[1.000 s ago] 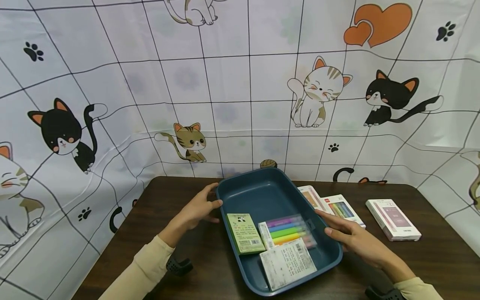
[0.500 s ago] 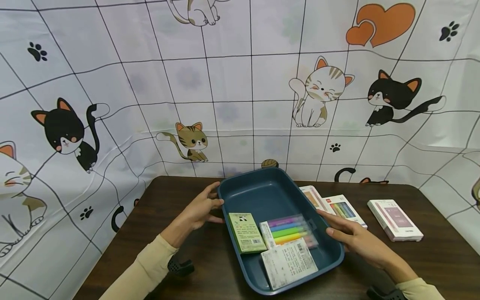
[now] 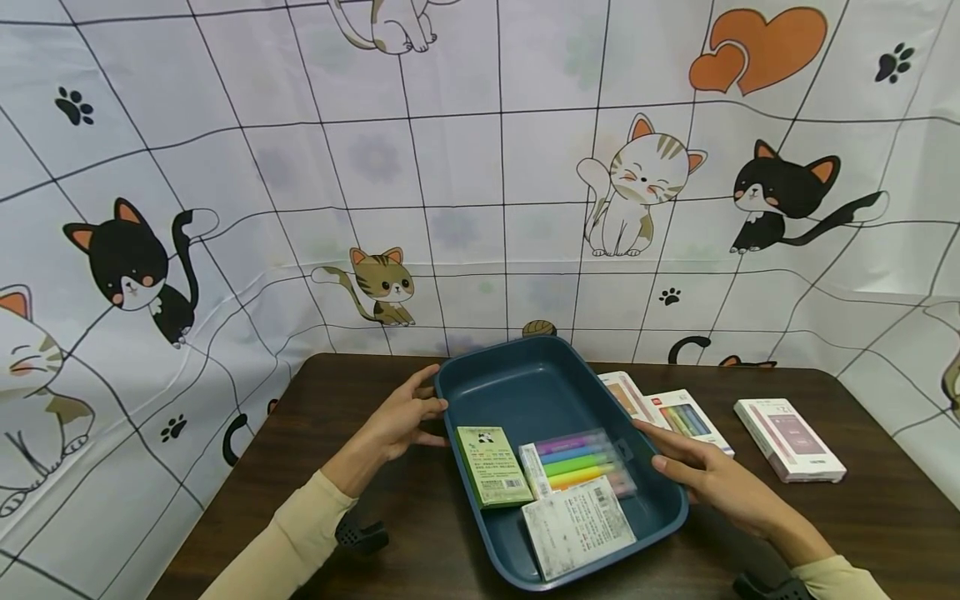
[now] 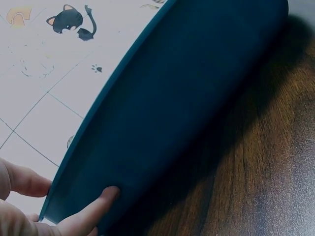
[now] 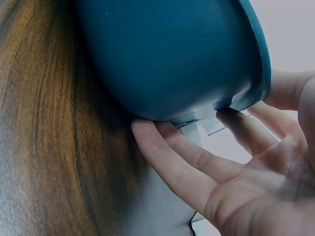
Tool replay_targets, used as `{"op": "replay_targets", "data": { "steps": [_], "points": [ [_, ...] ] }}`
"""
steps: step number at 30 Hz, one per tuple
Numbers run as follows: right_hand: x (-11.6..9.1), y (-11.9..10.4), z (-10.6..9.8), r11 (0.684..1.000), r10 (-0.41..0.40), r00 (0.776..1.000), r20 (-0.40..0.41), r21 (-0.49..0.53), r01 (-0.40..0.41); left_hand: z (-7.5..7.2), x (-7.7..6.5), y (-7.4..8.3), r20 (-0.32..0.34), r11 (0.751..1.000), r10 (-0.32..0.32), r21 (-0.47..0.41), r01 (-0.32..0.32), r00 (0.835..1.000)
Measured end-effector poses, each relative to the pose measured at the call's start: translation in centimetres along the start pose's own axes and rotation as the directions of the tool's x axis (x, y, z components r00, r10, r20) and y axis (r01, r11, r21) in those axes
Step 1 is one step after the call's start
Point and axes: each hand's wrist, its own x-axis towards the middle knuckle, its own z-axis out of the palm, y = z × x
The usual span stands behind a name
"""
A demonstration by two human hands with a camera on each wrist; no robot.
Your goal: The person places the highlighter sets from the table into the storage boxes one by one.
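A blue plastic tray (image 3: pixel 510 398) stands at an angle on the table, its far end turned left. My left hand (image 3: pixel 401 417) grips its upper left side; in the left wrist view one fingertip (image 4: pixel 112 191) presses the outer wall and another finger is at the rim. Opposite, my right hand (image 3: pixel 701 467) holds the right side, thumb over the rim and fingers (image 5: pixel 170 162) against the outside and underside. Inside lie a green box (image 3: pixel 491 467), a clear pack of coloured highlighters (image 3: pixel 577 458) and a white printed box (image 3: pixel 577 529), which overlaps the pack.
Right of the tray lie a pink-and-white box (image 3: pixel 628 393) and a white box with coloured stripes (image 3: pixel 686 417), both partly hidden. Another white-and-pink box (image 3: pixel 790 442) lies farther right on the dark wooden table (image 3: pixel 300 442). A cat-printed sheet (image 3: pixel 465 167) hangs behind the table.
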Motion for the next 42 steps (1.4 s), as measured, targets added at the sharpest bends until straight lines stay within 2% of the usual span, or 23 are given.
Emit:
{"op": "replay_targets", "data": {
  "steps": [8, 16, 21, 25, 31, 34, 36, 40, 42],
  "points": [
    [-0.2, -0.1, 0.0, 0.999, 0.015, 1.000, 0.010, 0.039, -0.015, 0.2, -0.1, 0.3, 0.001, 1.000, -0.002, 0.008, 0.002, 1.000],
    [-0.1, -0.1, 0.0, 1.000, 0.000, 1.000, -0.006, 0.013, 0.000, 0.0, -0.1, 0.2, 0.020, 1.000, 0.001, 0.016, -0.001, 1.000],
    [-0.4, -0.2, -0.4, 0.999, -0.018, 0.998, -0.063, -0.045, 0.015, -0.1, 0.0, 0.0, 0.018, 1.000, -0.002, 0.012, 0.002, 1.000],
    [-0.5, -0.3, -1.0, 0.998, -0.056, 0.994, -0.098, -0.041, 0.052, -0.1, 0.1, -0.1, 0.001, 1.000, -0.004, 0.008, 0.004, 1.000],
    [-0.6, -0.5, -1.5, 0.983, -0.181, 0.980, -0.086, -0.019, 0.180, -0.1, 0.1, -0.1, 0.014, 1.000, -0.001, 0.012, 0.001, 1.000],
    [-0.7, -0.6, -1.6, 0.978, -0.202, 0.975, -0.093, -0.078, 0.195, -0.1, 0.0, 0.0, 0.017, 1.000, -0.001, 0.013, 0.001, 1.000],
    [-0.8, -0.6, -1.8, 0.969, -0.201, 0.973, -0.109, -0.165, 0.182, -0.1, 0.0, 0.0, 0.018, 1.000, 0.000, 0.014, 0.000, 1.000],
    [-0.9, -0.6, -2.0, 0.923, -0.217, 0.966, -0.142, -0.351, 0.156, -0.1, 0.0, 0.1, 0.022, 1.000, 0.000, 0.014, 0.000, 1.000],
    [-1.0, -0.5, -2.1, 0.902, -0.228, 0.961, -0.154, -0.404, 0.149, -0.1, 0.0, 0.1, 0.025, 1.000, 0.000, 0.013, 0.000, 1.000]
  ]
}}
